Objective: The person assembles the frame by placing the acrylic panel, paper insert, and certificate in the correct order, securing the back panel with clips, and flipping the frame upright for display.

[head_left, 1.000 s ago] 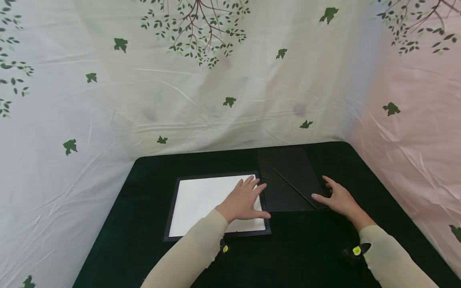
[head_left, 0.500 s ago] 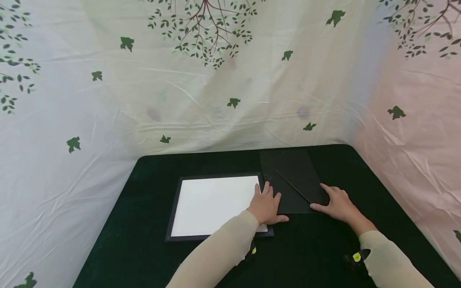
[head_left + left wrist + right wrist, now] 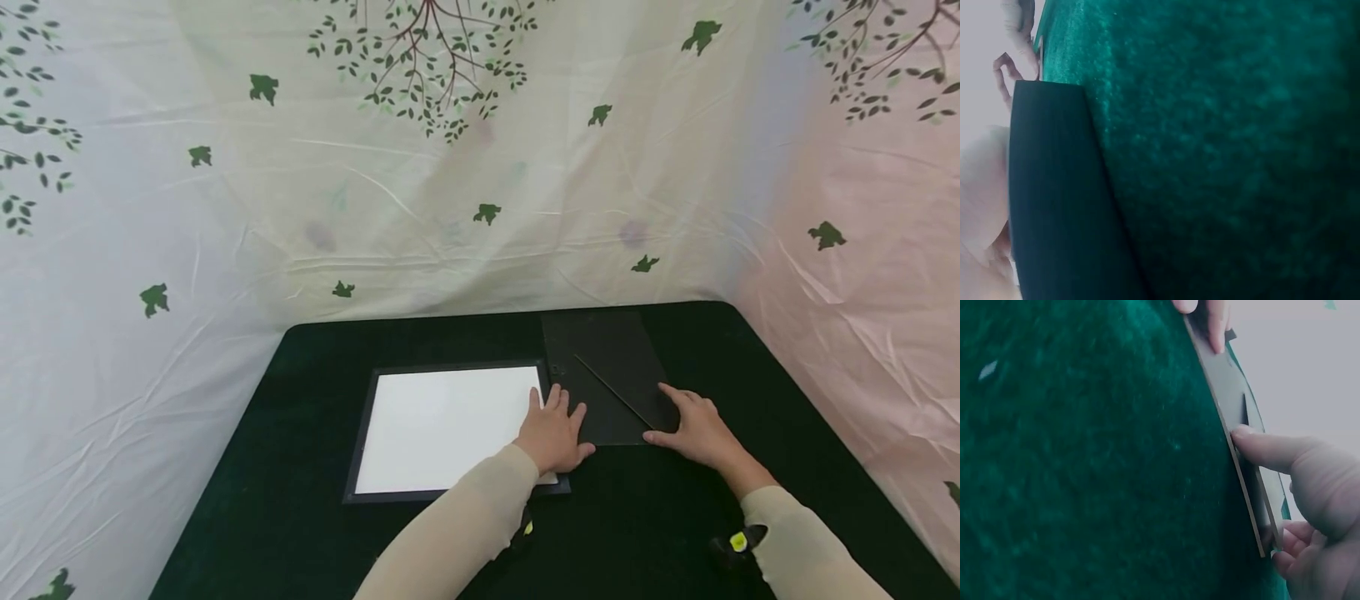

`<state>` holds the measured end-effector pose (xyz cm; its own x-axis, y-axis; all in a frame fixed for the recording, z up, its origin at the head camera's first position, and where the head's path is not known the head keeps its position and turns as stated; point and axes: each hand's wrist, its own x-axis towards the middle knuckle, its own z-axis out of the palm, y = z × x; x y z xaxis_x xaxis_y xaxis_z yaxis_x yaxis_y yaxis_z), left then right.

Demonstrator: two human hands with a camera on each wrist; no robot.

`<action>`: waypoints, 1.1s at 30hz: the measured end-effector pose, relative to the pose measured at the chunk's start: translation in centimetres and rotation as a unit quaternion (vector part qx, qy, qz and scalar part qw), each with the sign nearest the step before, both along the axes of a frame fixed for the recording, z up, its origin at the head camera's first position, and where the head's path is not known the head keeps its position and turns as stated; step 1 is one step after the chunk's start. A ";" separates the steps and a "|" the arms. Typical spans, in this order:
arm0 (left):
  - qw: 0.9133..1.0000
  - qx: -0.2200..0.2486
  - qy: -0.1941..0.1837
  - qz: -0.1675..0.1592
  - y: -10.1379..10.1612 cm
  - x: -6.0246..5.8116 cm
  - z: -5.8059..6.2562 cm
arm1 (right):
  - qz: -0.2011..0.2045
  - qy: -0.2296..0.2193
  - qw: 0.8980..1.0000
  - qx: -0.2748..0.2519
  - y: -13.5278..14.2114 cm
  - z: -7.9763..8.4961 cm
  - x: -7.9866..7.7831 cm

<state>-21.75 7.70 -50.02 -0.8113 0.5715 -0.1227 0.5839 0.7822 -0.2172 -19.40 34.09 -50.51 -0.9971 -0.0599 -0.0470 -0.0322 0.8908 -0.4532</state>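
Note:
My left hand point(image 3: 550, 437) lies with spread fingers over the right border of a black picture frame point(image 3: 362, 450) and reaches onto a thin black backing board point(image 3: 592, 333). My right hand point(image 3: 701, 429) is at the board's near right corner. In the right wrist view, its thumb point(image 3: 1272, 450) touches near the front edge of the board, and curled fingers meet the far end of a slightly lifted flap point(image 3: 1270, 481). A diagonal edge of that flap crosses the board. In the left wrist view, the frame's dark side point(image 3: 1060, 187) hides part of the left hand.
A white panel point(image 3: 435, 433) fills the frame. Dark green cloth point(image 3: 622, 525) covers the table point(image 3: 255, 467). Pale curtains point(image 3: 420, 242) with printed leaves hang close behind and at both sides.
My left hand has moved right, from above the white panel to the frame's right border and the board. My right hand has closed in on the board's corner.

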 end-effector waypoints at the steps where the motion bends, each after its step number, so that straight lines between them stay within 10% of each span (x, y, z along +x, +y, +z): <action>1: 1.000 0.000 0.000 -0.001 0.0 0.0 0.0 | -0.004 -0.003 1.000 -0.011 0.0 0.1 0.0; 9: 1.000 -0.001 0.003 -0.012 0.1 0.0 0.0 | -0.045 -0.045 0.984 -0.167 0.1 1.2 -0.1; 15: 1.000 0.012 -0.001 -0.012 0.1 0.1 -0.2 | -0.090 -0.077 0.929 -0.351 0.9 1.6 -0.5; 26: 1.000 0.024 0.000 -0.016 -0.1 0.5 -0.3 | -0.041 -0.148 0.830 -0.536 2.0 -0.3 -1.1; 33: 1.000 0.028 0.008 -0.011 -0.1 0.3 -0.6 | -0.041 -0.163 0.814 -0.556 2.1 -0.3 -1.6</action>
